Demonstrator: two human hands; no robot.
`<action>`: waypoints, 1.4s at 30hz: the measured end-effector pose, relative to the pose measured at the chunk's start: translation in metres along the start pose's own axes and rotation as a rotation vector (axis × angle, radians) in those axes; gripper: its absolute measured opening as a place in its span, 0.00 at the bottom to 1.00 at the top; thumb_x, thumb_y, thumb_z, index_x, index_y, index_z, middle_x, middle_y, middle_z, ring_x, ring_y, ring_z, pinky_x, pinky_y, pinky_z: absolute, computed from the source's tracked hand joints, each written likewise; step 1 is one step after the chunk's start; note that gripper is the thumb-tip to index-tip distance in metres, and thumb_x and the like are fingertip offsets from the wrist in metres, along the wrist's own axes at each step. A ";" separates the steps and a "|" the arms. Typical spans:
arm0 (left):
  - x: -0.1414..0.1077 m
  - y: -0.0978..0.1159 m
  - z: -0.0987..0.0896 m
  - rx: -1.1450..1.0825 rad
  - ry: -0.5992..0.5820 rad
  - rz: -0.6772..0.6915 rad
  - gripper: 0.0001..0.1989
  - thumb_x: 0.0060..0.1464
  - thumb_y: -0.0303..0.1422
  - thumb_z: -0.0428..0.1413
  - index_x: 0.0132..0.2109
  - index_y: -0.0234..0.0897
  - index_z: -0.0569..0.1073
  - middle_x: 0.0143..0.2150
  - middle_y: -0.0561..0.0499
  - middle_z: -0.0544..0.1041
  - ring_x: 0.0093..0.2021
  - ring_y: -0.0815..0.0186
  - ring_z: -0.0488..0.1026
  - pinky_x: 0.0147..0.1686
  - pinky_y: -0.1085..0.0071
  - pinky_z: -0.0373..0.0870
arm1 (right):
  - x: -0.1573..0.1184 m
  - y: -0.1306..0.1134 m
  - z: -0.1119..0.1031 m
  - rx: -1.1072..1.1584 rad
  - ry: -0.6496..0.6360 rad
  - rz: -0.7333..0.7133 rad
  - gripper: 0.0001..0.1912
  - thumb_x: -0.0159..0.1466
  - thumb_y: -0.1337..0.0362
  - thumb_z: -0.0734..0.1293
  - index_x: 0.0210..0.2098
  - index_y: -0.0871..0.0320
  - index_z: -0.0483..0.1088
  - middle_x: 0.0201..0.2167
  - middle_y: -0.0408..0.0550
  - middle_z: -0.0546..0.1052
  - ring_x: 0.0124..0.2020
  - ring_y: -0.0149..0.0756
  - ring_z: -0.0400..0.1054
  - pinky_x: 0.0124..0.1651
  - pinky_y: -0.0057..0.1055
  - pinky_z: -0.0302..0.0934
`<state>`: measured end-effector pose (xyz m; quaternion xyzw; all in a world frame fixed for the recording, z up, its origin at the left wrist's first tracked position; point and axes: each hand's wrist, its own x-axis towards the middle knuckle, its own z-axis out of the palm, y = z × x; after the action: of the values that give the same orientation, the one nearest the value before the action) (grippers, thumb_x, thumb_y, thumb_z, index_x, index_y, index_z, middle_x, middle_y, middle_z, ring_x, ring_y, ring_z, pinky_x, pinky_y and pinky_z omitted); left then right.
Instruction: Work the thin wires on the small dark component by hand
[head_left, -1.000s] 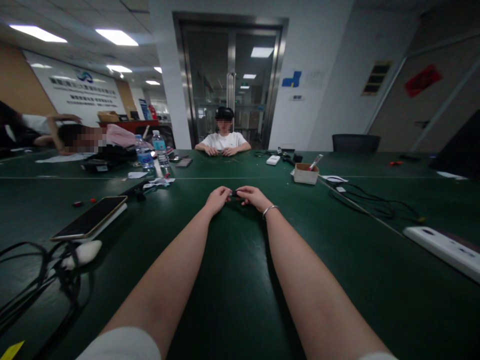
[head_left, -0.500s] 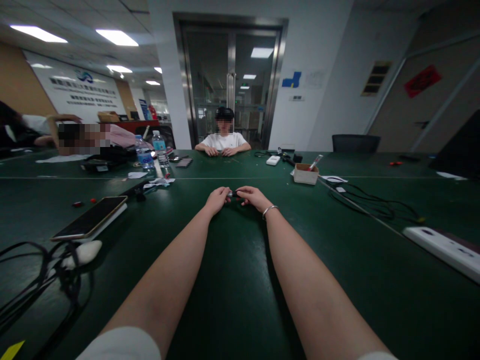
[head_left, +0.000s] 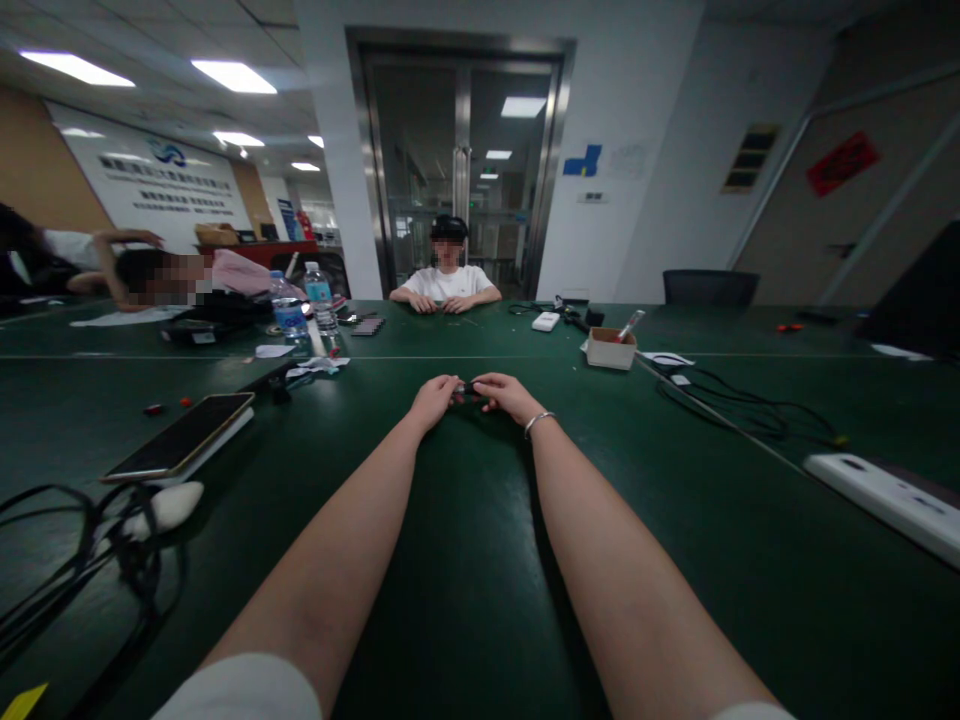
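Both my arms reach out over the green table (head_left: 480, 560), and the hands meet near its middle. Between them is a small dark object (head_left: 468, 388) with a lighter, silvery part on its left; it is too small to name. My left hand (head_left: 436, 402) pinches the silvery end with its fingertips. At the dark end, my right hand (head_left: 511, 396) is closed in a pinch, with a silver bracelet (head_left: 538, 424) on the wrist. The fingers cover much of the object.
Left of my arms lie a phone (head_left: 184, 437), a white mouse (head_left: 171, 506) and black cables (head_left: 142, 570). Water bottles (head_left: 321, 298) stand farther back. To the right are a small box (head_left: 610, 350), more cables (head_left: 757, 400) and a white power strip (head_left: 885, 500). A person (head_left: 448, 275) sits opposite.
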<state>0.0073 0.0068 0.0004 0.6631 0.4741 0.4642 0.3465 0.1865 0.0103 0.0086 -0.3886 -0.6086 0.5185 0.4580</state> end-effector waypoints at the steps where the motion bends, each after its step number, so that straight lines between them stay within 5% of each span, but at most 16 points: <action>1: 0.000 0.000 0.000 0.000 -0.007 0.000 0.18 0.56 0.42 0.47 0.40 0.34 0.75 0.27 0.50 0.74 0.26 0.69 0.68 0.27 0.73 0.62 | 0.000 0.000 0.000 0.000 -0.001 0.005 0.07 0.59 0.69 0.70 0.38 0.63 0.73 0.25 0.45 0.77 0.17 0.22 0.64 0.20 0.18 0.65; 12: 0.001 -0.002 -0.001 0.032 0.013 0.014 0.15 0.53 0.39 0.50 0.40 0.36 0.76 0.29 0.50 0.75 0.28 0.68 0.69 0.28 0.73 0.62 | 0.001 0.001 0.000 0.022 -0.004 -0.008 0.07 0.57 0.69 0.71 0.36 0.62 0.74 0.27 0.46 0.77 0.24 0.26 0.69 0.20 0.17 0.66; 42: -0.003 0.004 -0.001 0.054 0.026 0.045 0.14 0.53 0.39 0.52 0.41 0.35 0.75 0.31 0.49 0.76 0.32 0.66 0.71 0.32 0.71 0.65 | 0.003 0.004 -0.003 -0.001 -0.010 -0.002 0.08 0.59 0.66 0.70 0.38 0.62 0.73 0.24 0.44 0.77 0.16 0.21 0.63 0.21 0.19 0.65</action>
<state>0.0076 0.0025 0.0034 0.6765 0.4760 0.4675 0.3118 0.1880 0.0148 0.0052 -0.3857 -0.6115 0.5195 0.4554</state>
